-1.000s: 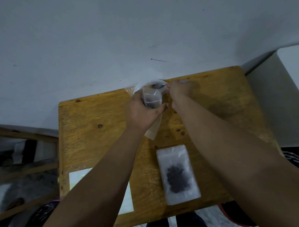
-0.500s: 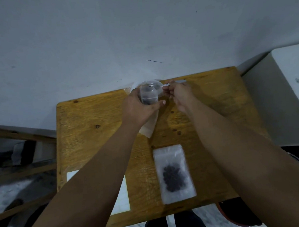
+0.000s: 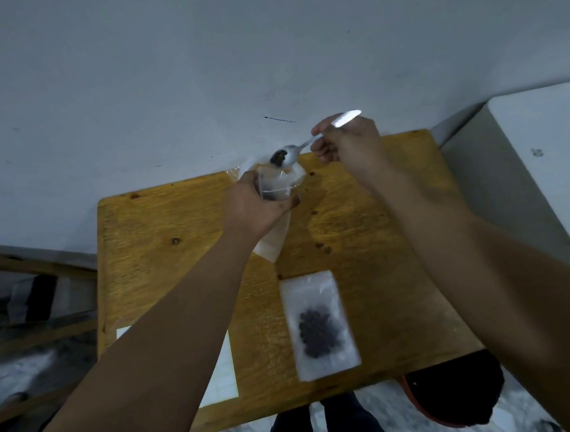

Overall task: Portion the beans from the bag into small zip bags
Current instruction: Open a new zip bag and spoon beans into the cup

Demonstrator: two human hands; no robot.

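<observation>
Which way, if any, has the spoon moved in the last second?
Yes. The spoon has lifted out of the bag, carrying beans; its handle now shows well above the table's far edge, against the wall.

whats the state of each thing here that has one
clear plastic bag: gripped by left hand
white plastic spoon: loaded with dark beans, over that bag's top
right hand: holds spoon handle
small clear zip bag: flat on wooden table, beans inside

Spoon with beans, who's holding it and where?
The right hand grips the plastic spoon mid-handle; the left hand holds a small zip bag.
</observation>
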